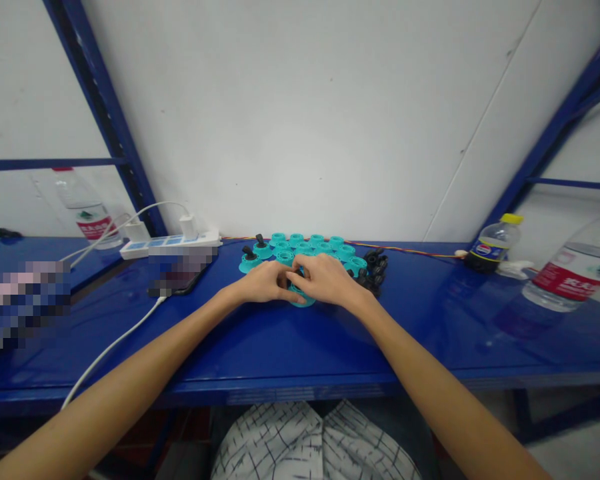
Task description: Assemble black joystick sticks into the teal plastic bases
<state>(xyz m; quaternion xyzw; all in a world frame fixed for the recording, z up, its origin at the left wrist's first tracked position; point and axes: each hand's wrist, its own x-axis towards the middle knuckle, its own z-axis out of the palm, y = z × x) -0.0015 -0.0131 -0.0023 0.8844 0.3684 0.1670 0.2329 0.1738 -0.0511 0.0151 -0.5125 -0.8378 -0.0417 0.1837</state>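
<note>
Head view: blue metal bench (300,347), with power strip (170,245) far left and Pepsi bottle (493,245) far right, both well apart. Left hand (263,281) and right hand (327,280) close together on a teal ring (301,298) at the near side of the teal part cluster (305,248); black knobs (375,270) lie just right. Bench open on the near side.

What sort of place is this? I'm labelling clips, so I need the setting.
Probably a small workshop or assembly area: there's a blue steel workbench, a power strip, and rows of teal plastic parts beside a pile of small black parts.
</note>
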